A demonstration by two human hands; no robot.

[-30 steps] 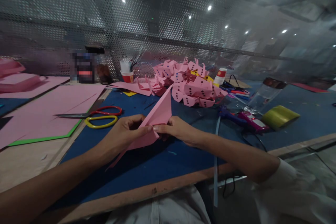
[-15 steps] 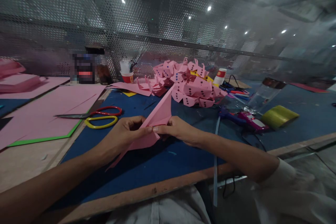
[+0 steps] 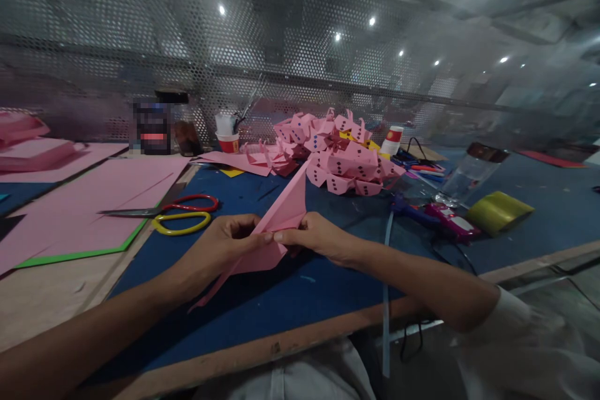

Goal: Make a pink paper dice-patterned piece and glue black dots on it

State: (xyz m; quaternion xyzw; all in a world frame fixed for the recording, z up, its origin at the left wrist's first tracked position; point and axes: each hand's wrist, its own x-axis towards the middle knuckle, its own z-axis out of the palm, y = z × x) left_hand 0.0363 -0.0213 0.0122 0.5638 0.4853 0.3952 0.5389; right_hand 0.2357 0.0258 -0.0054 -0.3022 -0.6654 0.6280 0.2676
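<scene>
Between both hands a folded piece of pink paper (image 3: 285,203) is held above the blue table top (image 3: 290,300), one pointed end up and a narrow strip trailing down to the left. My left hand (image 3: 232,239) pinches its left side, thumb on top. From the right, my right hand (image 3: 319,236) pinches the same fold, and the two thumb tips nearly meet. The fingers under the paper are mostly hidden. Scissors (image 3: 182,215) with one red and one yellow handle lie left of my left hand.
Behind the hands sits a pile of pink paper shapes (image 3: 347,162) with dark dots. Pink sheets (image 3: 107,200) lie at left. At right are a purple glue gun (image 3: 445,219), a clear jar (image 3: 473,172) and a yellow roll (image 3: 500,212). A paper cup (image 3: 228,141) stands at the back.
Both hands keep their pinch on the pink paper, with hardly any movement. The view has shifted slightly, so the background sits a little lower.
</scene>
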